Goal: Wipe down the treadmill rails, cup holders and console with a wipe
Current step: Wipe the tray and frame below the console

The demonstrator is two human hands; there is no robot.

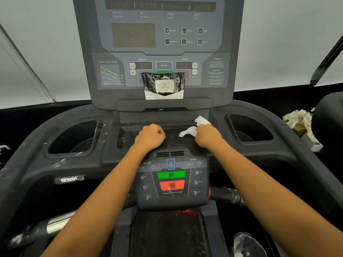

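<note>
Wipe (189,131) is in your right hand (207,135): white and crumpled, with your fingers curled tight round it. One end pokes up past the knuckles and the other hangs out to the left over the dark tray (172,139) below the console (163,43). I cannot tell whether it touches the tray.

Agreed. Your left hand (150,135) is a closed fist holding nothing, over the same tray and apart from the right. What can be read in front of you?

On the console: "HEART RATE ZONES", "INCLINE", "ENTER", "SPEED" and "CAUTION". The small print is blurred. The pack of wipes (164,84) leaning against those buttons is marbled black and white, and its label is too soft to read.

Nearer you, the lower panel (196,193) between your forearms says "INCLINE" and "SPEED" with minus and plus signs, and 9, 6, 3 down each side. It has a green button (171,174) with a triangle and a red button (172,185) above "Hold 3 seconds to reset".

The sticker (69,179) on your left rail (37,164) has white letters, but I cannot make out the word.
</note>
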